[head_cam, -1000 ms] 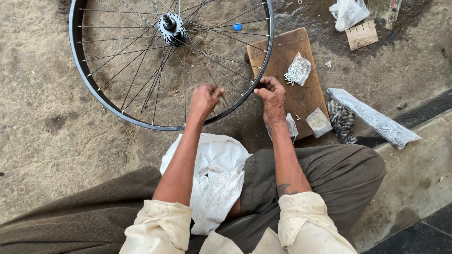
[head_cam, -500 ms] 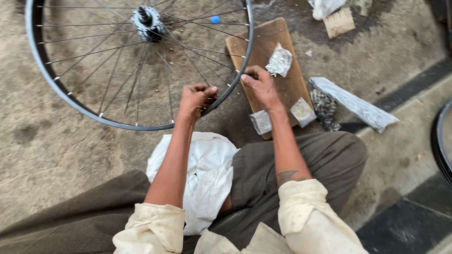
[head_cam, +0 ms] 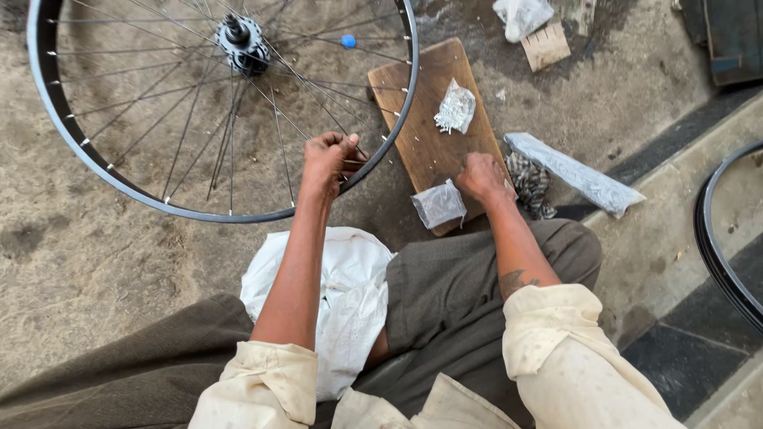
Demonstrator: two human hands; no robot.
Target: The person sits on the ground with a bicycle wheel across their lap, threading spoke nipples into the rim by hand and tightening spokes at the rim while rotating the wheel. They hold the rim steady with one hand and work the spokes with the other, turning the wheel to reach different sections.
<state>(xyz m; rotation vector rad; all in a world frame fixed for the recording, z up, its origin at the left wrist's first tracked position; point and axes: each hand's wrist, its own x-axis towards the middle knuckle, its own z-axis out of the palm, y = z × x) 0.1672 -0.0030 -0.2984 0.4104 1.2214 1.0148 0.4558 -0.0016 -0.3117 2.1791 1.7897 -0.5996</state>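
right hand (head_cam: 479, 176) left the wheel rim (head_cam: 391, 135) for the wooden board (head_cam: 417, 131).

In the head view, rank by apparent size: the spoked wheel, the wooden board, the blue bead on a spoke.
1. spoked wheel, largest by far.
2. wooden board.
3. blue bead, smallest.
All lie on the ground, so nearness hardly skews this.

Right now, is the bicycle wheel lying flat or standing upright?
Lying flat. The bicycle wheel rests on the sandy ground, its hub pointing upward; the left hand holds spokes near the rim.
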